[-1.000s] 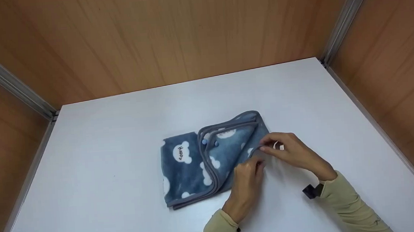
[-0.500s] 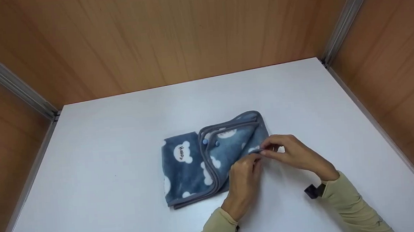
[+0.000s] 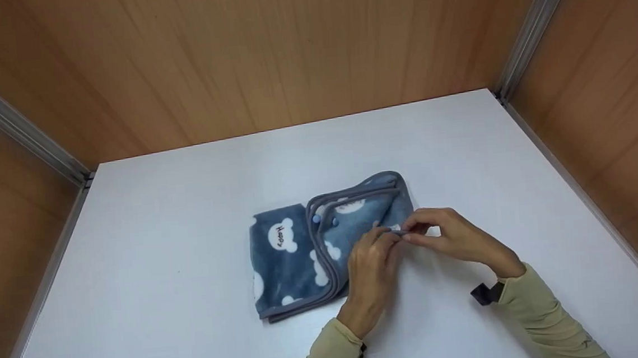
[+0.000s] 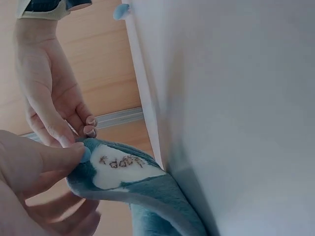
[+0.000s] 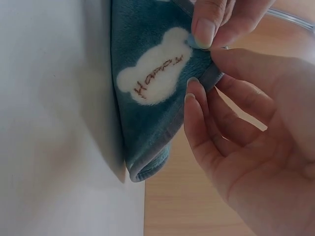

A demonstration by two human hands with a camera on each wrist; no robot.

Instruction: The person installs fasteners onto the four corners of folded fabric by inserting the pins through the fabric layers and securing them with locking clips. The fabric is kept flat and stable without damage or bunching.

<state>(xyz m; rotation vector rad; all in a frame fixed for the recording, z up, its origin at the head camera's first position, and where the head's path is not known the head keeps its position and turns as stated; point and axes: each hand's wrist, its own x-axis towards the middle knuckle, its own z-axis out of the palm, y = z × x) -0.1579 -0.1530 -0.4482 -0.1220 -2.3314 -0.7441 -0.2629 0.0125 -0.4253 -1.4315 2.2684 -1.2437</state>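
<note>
A folded blue plush blanket (image 3: 288,265) with grey trim, white bear-head patches and blue snap buttons (image 3: 316,219) lies on the white table. My left hand (image 3: 367,268) pinches its raised near-right corner. In the left wrist view, the thumb of that left hand (image 4: 34,167) is at a light-blue snap button (image 4: 86,154) on the corner. Across from it, my right hand (image 3: 460,236) pinches the same corner between thumb and index finger. The right wrist view shows both sets of fingertips meeting there, the other fingers of my right hand (image 5: 261,118) curled below the trim.
The white table (image 3: 160,240) runs out around the blanket on every side. Wood-grain panels (image 3: 287,52) stand behind it and at both sides, with metal rails (image 3: 533,23) at the corners. A small black device (image 3: 481,294) is strapped to my right wrist.
My left hand has shifted slightly left and up, its fingers reaching further over the corner. The pinched corner sits flatter between both hands. My right hand has barely moved.
</note>
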